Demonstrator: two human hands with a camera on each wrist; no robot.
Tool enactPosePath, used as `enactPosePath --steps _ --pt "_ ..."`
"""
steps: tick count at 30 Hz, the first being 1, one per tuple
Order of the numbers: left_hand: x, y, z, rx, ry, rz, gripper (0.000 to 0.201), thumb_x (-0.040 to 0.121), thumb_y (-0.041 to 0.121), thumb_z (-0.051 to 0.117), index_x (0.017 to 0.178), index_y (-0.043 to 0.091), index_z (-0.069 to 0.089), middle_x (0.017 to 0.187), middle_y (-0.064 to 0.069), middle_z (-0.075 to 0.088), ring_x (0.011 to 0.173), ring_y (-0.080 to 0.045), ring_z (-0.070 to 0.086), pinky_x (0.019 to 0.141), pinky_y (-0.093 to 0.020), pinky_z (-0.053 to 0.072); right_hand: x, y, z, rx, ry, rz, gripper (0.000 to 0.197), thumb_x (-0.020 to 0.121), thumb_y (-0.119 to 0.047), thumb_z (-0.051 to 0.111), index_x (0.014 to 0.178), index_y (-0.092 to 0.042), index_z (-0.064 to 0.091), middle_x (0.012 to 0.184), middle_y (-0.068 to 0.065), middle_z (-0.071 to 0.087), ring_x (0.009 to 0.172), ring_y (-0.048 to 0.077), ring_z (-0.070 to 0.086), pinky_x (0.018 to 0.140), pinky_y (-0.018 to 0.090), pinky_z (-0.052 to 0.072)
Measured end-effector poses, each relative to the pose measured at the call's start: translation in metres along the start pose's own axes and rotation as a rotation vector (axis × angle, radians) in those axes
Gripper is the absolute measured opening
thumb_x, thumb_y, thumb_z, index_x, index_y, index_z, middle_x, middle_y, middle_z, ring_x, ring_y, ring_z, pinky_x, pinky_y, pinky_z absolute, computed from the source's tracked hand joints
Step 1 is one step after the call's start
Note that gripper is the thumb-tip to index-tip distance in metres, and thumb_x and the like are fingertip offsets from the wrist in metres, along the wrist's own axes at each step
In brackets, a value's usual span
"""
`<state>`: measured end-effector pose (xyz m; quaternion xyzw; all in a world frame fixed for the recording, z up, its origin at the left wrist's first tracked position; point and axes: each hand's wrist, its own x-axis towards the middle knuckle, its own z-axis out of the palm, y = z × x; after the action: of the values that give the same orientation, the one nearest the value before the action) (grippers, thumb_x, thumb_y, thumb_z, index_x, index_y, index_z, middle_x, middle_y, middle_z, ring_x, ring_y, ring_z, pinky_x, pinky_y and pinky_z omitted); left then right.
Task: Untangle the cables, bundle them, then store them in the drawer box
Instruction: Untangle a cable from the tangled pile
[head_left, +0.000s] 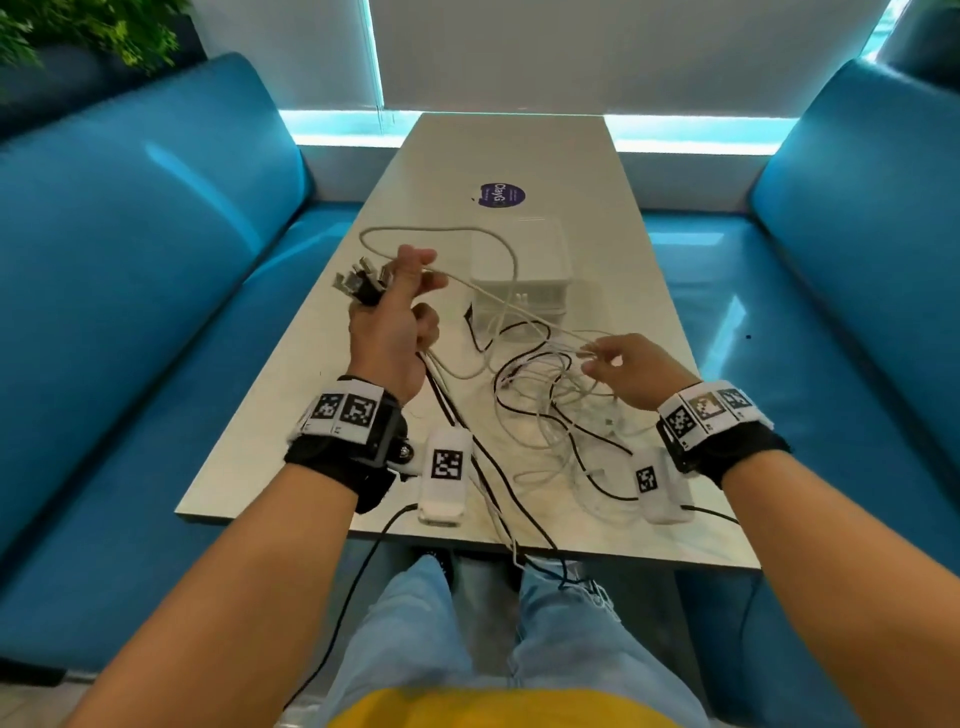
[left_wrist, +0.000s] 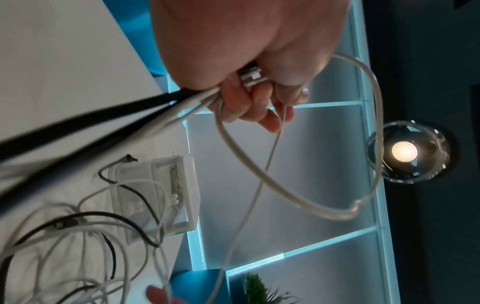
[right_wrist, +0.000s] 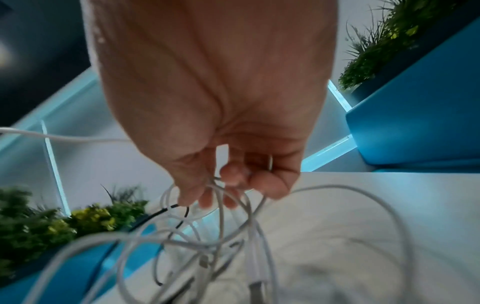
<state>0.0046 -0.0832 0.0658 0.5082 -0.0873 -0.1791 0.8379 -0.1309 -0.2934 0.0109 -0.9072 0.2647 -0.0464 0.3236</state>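
Observation:
A tangle of white and black cables (head_left: 545, 400) lies on the pale table (head_left: 519, 156). Raised above the table's left side, my left hand (head_left: 400, 306) grips a bunch of cable ends, whose plugs (head_left: 358, 283) stick out past the fingers; in the left wrist view the left hand (left_wrist: 249, 82) holds white and black cables (left_wrist: 103, 123). A white cable (head_left: 498, 293) runs taut from it to my right hand (head_left: 618, 364), which pinches white strands over the tangle; the right hand (right_wrist: 223, 181) shows the same pinch up close. The clear drawer box (head_left: 519, 275) stands behind the cables.
Blue sofas (head_left: 130, 260) flank the table on both sides. A purple sticker (head_left: 502, 195) sits on the far tabletop. Some cables (head_left: 519, 540) hang over the near edge toward my knees. Plants (head_left: 88, 31) stand at the back left.

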Motion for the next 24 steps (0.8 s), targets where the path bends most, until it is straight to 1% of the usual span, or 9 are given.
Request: enactPosePath --steps 3,6,8,11,14,17,20,22,24 --pt "-0.004 0.003 0.005 0.053 -0.064 0.004 0.023 0.096 0.035 0.054 0.085 0.019 0.067 0.068 0.004 0.066 0.043 -0.006 0.027 0.042 -0.018 0.019 -0.002 -0.021 -0.002 0.017 0.096 -0.115 0.035 0.089 -0.032 0.066 0.123 -0.028 0.063 0.108 -0.004 0.056 0.099 0.01 0.05 0.089 0.023 0.034" --pt "-0.007 0.004 0.011 0.041 -0.186 -0.008 0.021 0.095 0.033 0.054 0.086 0.02 0.068 0.071 0.002 0.067 0.042 -0.005 0.03 0.041 -0.016 0.021 -0.002 -0.046 -0.005 0.02 0.126 -0.217 0.019 0.091 -0.032 0.063 0.104 -0.023 0.072 0.096 -0.002 0.064 0.088 0.014 0.057 0.081 0.027 0.043" --pt "-0.007 0.006 0.009 0.005 -0.294 -0.046 0.014 0.09 0.029 0.057 0.09 0.021 0.069 0.074 0.002 0.067 0.042 -0.004 0.03 0.042 -0.016 0.02 -0.003 -0.056 -0.01 0.02 0.158 -0.259 0.024 0.094 -0.031 0.057 0.096 -0.015 0.074 0.087 0.004 0.068 0.078 0.016 0.06 0.075 0.031 0.046" --pt "-0.004 0.002 0.002 0.062 -0.449 -0.107 0.025 0.084 0.009 0.061 0.106 0.019 0.066 0.076 0.003 0.063 0.043 -0.001 0.031 0.041 -0.014 0.022 -0.008 -0.07 -0.021 0.196 0.146 -0.295 0.032 0.098 -0.036 0.051 0.102 -0.011 0.072 0.071 0.004 0.062 0.055 0.0 0.052 0.058 0.021 0.044" --pt "-0.004 -0.015 0.006 0.266 -0.425 -0.137 0.03 0.088 0.0 0.06 0.112 0.016 0.066 0.069 0.007 0.054 0.043 -0.002 0.03 0.038 -0.013 0.025 -0.016 -0.091 -0.03 0.315 0.135 -0.403 0.032 0.1 -0.033 0.047 0.11 -0.013 0.069 0.079 0.004 0.059 0.057 -0.001 0.052 0.058 0.014 0.039" --pt "-0.014 -0.027 0.024 0.414 -0.451 -0.131 0.026 0.087 0.002 0.065 0.113 0.006 0.065 0.057 0.01 0.052 0.039 -0.002 0.033 0.037 -0.014 0.028 -0.023 -0.11 -0.036 0.378 0.132 -0.492 0.032 0.102 -0.025 0.042 0.12 -0.01 0.065 0.086 -0.009 0.054 0.066 -0.009 0.055 0.059 0.009 0.042" --pt "-0.02 -0.029 0.039 0.492 -0.512 -0.067 0.003 0.089 0.002 0.062 0.091 0.004 0.063 0.049 0.014 0.055 0.038 0.003 0.045 0.041 -0.008 0.033 -0.028 -0.115 -0.04 0.504 0.121 -0.546 0.028 0.103 -0.02 0.041 0.113 -0.016 0.066 0.08 -0.011 0.058 0.065 0.003 0.054 0.06 0.015 0.044" --pt "-0.019 -0.032 0.042 0.559 -0.509 -0.024 0.008 0.089 0.01 0.065 0.089 0.003 0.067 0.057 0.012 0.059 0.04 0.003 0.046 0.042 -0.009 0.033 -0.028 -0.112 -0.042 0.623 0.135 -0.544 0.023 0.102 -0.02 0.044 0.106 -0.023 0.066 0.088 -0.005 0.065 0.067 0.015 0.055 0.061 0.023 0.048" --pt "-0.017 -0.033 0.04 0.543 -0.42 -0.046 0.008 0.09 0.012 0.065 0.089 0.004 0.069 0.063 0.005 0.061 0.041 0.002 0.046 0.041 -0.011 0.033 -0.026 -0.102 -0.04 0.572 0.156 -0.515 0.025 0.099 -0.024 0.052 0.123 -0.021 0.06 0.092 -0.001 0.063 0.067 0.012 0.059 0.063 0.019 0.049"
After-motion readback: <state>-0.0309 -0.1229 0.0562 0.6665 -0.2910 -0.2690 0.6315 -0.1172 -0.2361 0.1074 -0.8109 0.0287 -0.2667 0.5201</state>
